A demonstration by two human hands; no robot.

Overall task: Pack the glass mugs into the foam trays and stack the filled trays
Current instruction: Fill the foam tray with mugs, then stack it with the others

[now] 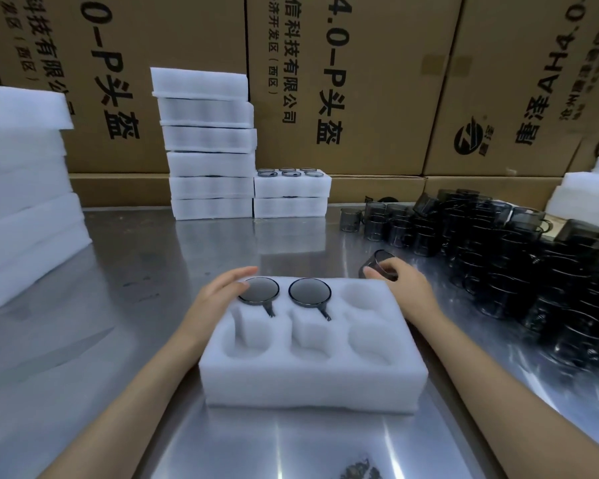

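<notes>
A white foam tray [312, 382] with several round pockets lies on the steel table in front of me. Two smoky glass mugs [258, 290] [309, 292] sit in its far-left and far-middle pockets, handles pointing toward me. My left hand [227, 288] rests with straight fingers against the far-left mug's rim and the tray's far-left corner. My right hand [403, 283] grips another dark mug [377, 264], tilted, just beyond the tray's far-right corner. The other pockets hold nothing.
A big heap of dark glass mugs [512, 257] covers the table's right side. Filled foam trays stand stacked at the back [210, 146], with a lower stack [291, 193] beside them. Plain foam pieces [25, 188] pile at left. Cardboard boxes [388, 81] wall the back.
</notes>
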